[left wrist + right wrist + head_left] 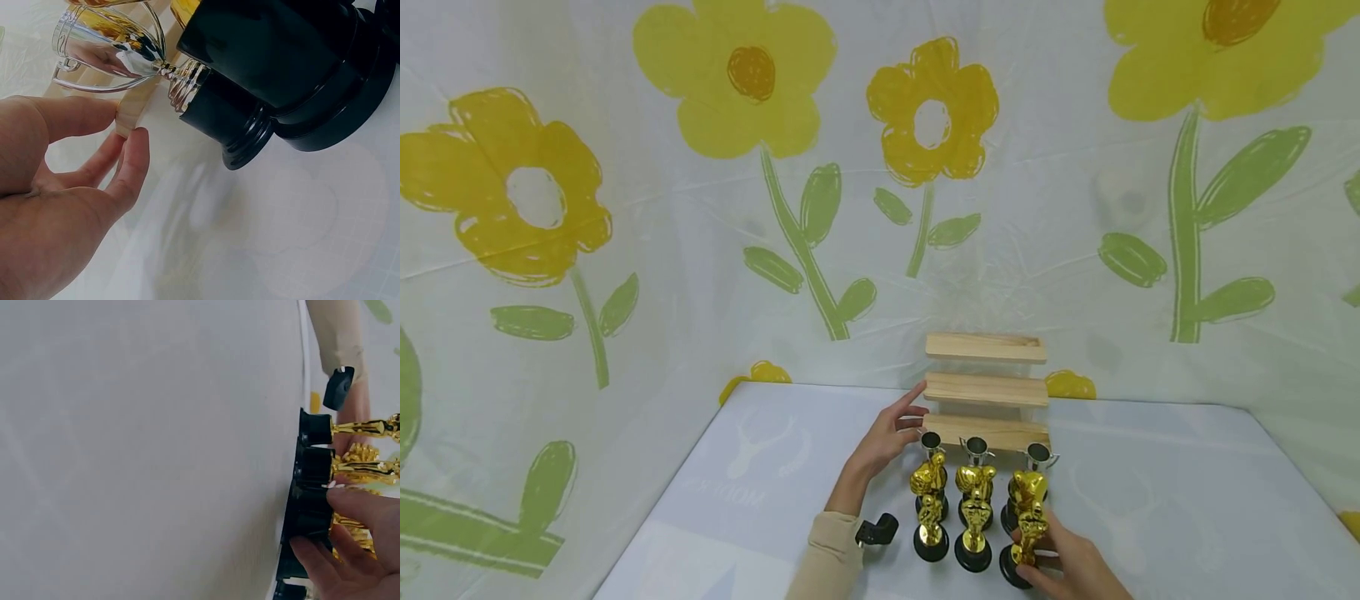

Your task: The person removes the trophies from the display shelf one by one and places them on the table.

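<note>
My left hand (880, 442) is at the left end of a three-tier wooden display stand (985, 390). In the left wrist view, its thumb and fingers pinch the end of a wooden shelf (130, 112), close beside a silver trophy cup (103, 53) on a black base. My right hand (1075, 557) grips the front-right gold figure trophy (1030, 533) low down. The right wrist view has the thumb and fingers around its black base (312, 503), which stands upright on the table.
Trophies stand in three rows before the stand: silver cups (976, 450) at the back, gold trophies (976, 482) in the middle, gold figures (975, 521) in front. A black wrist-camera (877, 529) sits at the left cuff. Behind the white table (1150, 517) hangs a flower-printed cloth (1015, 208).
</note>
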The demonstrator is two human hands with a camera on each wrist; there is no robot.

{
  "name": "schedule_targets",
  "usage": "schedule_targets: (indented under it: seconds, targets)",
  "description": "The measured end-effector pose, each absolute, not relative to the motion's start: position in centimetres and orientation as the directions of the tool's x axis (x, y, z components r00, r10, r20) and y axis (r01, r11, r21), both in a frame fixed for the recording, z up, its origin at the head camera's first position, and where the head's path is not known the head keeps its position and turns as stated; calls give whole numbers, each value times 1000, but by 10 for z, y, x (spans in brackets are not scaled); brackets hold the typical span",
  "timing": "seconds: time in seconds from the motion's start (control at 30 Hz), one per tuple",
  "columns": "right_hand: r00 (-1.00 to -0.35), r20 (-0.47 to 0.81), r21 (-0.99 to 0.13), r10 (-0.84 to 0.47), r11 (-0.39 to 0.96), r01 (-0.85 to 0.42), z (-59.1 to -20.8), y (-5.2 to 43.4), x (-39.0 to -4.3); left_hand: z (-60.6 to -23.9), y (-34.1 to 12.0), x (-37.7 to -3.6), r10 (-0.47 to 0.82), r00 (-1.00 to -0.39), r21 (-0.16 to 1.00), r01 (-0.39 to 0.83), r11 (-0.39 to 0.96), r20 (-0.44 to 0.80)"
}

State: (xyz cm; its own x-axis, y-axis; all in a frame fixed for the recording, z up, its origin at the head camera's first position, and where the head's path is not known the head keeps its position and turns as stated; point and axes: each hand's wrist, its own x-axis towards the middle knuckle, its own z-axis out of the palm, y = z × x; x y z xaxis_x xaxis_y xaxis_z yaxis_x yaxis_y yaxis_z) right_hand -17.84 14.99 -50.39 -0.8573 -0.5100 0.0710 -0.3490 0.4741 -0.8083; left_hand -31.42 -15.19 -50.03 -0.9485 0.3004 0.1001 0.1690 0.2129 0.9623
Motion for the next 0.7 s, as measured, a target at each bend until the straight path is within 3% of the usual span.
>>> schedule_targets:
  seconds: [0.7]
  targets:
    - [-878,-41,-800,-477,542,-257,-499,149,-179,-501,-153,-313,315,-943,958,185,219,110]
